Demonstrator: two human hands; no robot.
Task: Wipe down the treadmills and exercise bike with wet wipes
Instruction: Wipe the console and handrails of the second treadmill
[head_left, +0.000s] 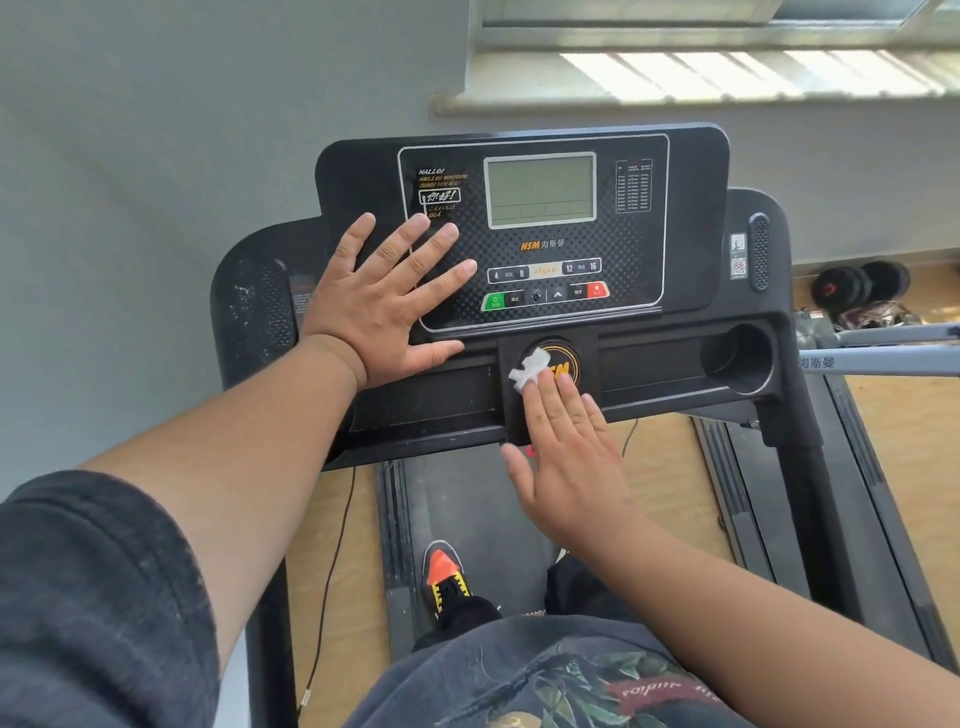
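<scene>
Console wipe-down in hand: right hand (563, 457), fingers flat, presses wet wipe (529, 369) onto round logo badge (563, 366) below the treadmill console (691, 218), left hand (387, 301) splayed flat bracing it; next, likely sweep across tray (649, 364).

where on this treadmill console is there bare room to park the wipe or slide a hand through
Free: the long black tray slot between the round orange-logo badge and the round cup holder, and the shorter slot left of the badge. Crowded: the badge, where the right hand presses the white wet wipe, and the button panel's left side under the flat left hand.
</scene>
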